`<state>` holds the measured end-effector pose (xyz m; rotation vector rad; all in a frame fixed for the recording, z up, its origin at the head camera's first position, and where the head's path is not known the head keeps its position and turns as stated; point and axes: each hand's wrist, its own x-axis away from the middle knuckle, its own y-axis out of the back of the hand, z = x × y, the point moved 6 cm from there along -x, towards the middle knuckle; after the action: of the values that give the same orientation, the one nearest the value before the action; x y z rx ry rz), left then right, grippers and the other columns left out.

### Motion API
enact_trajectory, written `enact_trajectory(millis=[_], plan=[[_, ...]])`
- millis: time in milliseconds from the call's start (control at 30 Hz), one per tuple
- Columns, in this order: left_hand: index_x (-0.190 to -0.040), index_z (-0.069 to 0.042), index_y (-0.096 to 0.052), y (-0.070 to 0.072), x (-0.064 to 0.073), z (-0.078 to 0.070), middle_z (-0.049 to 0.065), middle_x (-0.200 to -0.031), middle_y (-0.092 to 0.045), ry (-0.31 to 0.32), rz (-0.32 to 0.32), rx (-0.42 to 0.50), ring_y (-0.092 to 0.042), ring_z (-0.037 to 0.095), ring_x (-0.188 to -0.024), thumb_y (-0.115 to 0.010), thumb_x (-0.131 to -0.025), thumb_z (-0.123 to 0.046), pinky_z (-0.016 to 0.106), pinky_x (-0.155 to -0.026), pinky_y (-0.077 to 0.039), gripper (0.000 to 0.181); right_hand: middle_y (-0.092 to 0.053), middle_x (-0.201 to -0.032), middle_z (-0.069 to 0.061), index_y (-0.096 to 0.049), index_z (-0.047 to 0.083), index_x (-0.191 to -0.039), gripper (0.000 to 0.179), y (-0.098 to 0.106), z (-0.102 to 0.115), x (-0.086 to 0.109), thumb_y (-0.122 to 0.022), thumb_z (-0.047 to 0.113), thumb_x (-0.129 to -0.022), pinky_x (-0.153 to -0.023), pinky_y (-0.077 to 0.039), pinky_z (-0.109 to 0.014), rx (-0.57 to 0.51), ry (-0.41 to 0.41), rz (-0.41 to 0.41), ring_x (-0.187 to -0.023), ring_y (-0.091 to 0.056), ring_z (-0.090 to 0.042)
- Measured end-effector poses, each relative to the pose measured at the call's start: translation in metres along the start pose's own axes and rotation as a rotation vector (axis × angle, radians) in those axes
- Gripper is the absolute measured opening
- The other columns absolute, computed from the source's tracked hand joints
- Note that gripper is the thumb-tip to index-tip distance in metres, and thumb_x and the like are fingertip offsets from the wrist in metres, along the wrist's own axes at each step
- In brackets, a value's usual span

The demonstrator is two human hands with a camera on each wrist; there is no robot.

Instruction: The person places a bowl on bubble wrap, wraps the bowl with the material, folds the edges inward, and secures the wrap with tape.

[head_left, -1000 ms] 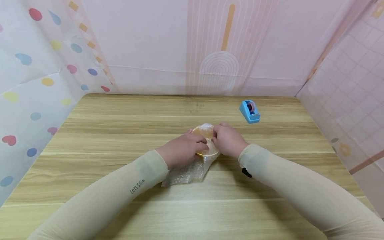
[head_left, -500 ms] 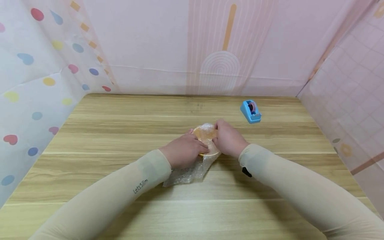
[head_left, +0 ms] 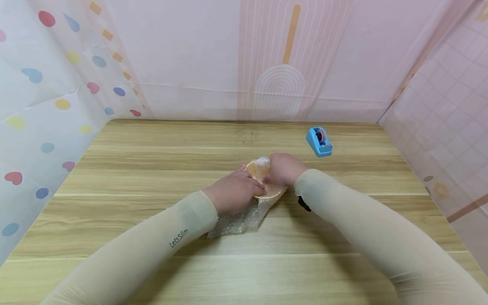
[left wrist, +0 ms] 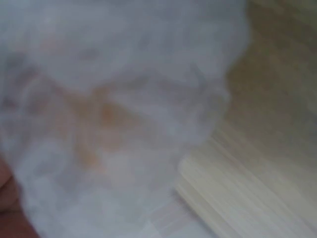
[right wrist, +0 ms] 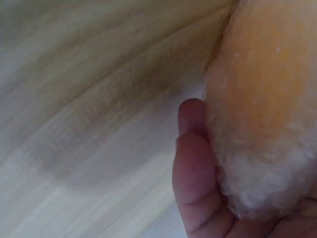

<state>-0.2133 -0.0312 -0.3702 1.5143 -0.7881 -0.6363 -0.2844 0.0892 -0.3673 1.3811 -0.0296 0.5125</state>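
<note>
A yellow-orange bowl (head_left: 250, 170) stands on the table, partly covered by bubble wrap (head_left: 238, 222). At its left side my left hand (head_left: 234, 190) grips the wrapped rim, with digits both outside and inside. My right hand (head_left: 286, 169), slightly blurred, holds the wrap at the right rim, folded over into the bowl. In the right wrist view its fingers (right wrist: 193, 168) curve along the outside of the wrapped bowl. A loose sheet end lies toward me under the left hand. The left wrist view is blurred and mostly filled by bubble wrap (left wrist: 129, 193).
A blue tape dispenser (head_left: 319, 142) with a roll of tape stands farther back on the right. The wood-grain table (head_left: 152, 156) meets patterned wall coverings (head_left: 190, 63) at the back and both sides.
My right hand has moved slightly left and inward over the bowl, bringing the wrap at the right rim with it. The left hand keeps its grip, its fingers barely shifted.
</note>
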Motion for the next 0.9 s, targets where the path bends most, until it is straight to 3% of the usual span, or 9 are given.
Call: enact_trajectory(millis=[367,500,600,733,900], plan=[[-0.135,-0.020,-0.072,-0.001,-0.002,0.004,-0.004,-0.141,-0.070,-0.006,0.040,0.046,-0.060,0.026,-0.133,-0.055,-0.105,-0.007,0.059,-0.132,-0.018,0.037,-0.073,-0.124,-0.014,-0.066,0.002,-0.128,0.048,-0.002,-0.001,-0.003,-0.078,0.033,-0.094,-0.105,-0.055,-0.048,-0.040,-0.063,0.004,-0.107,-0.068,-0.028],[-0.128,-0.019,-0.072,0.003,0.002,0.007,-0.005,-0.137,-0.072,-0.044,0.012,0.102,-0.060,0.022,-0.136,-0.063,-0.103,-0.016,0.059,-0.132,-0.018,0.027,-0.073,-0.125,-0.011,-0.068,0.005,-0.126,0.042,-0.002,0.000,-0.003,-0.077,0.031,-0.094,-0.103,-0.056,-0.046,-0.058,-0.079,-0.009,-0.106,-0.067,-0.027],[-0.132,-0.015,-0.070,0.013,0.009,0.011,-0.001,-0.141,-0.069,-0.050,-0.040,0.170,-0.058,0.023,-0.141,-0.066,-0.103,-0.022,0.056,-0.132,-0.024,0.031,-0.073,-0.119,-0.009,-0.069,0.007,-0.120,0.034,-0.002,0.000,-0.002,-0.076,0.027,-0.094,-0.096,-0.057,-0.043,-0.061,-0.092,-0.013,-0.100,-0.066,-0.026],[-0.146,-0.013,-0.062,0.024,0.019,0.023,0.004,-0.153,-0.060,0.037,-0.076,0.256,-0.050,0.026,-0.148,-0.064,-0.105,-0.030,0.046,-0.129,-0.034,0.045,-0.074,-0.115,-0.009,-0.069,0.005,-0.118,0.033,-0.001,0.002,0.000,-0.076,0.027,-0.094,-0.093,-0.058,-0.042,-0.028,-0.099,-0.008,-0.095,-0.066,-0.025],[-0.154,-0.014,-0.053,0.027,0.032,0.040,0.005,-0.160,-0.052,0.149,-0.099,0.291,-0.047,0.028,-0.151,-0.059,-0.108,-0.036,0.048,-0.127,-0.037,0.051,-0.074,-0.118,-0.010,-0.068,0.005,-0.122,0.038,-0.001,0.002,0.000,-0.077,0.029,-0.093,-0.097,-0.058,-0.044,-0.017,-0.113,-0.006,-0.099,-0.066,-0.026]])
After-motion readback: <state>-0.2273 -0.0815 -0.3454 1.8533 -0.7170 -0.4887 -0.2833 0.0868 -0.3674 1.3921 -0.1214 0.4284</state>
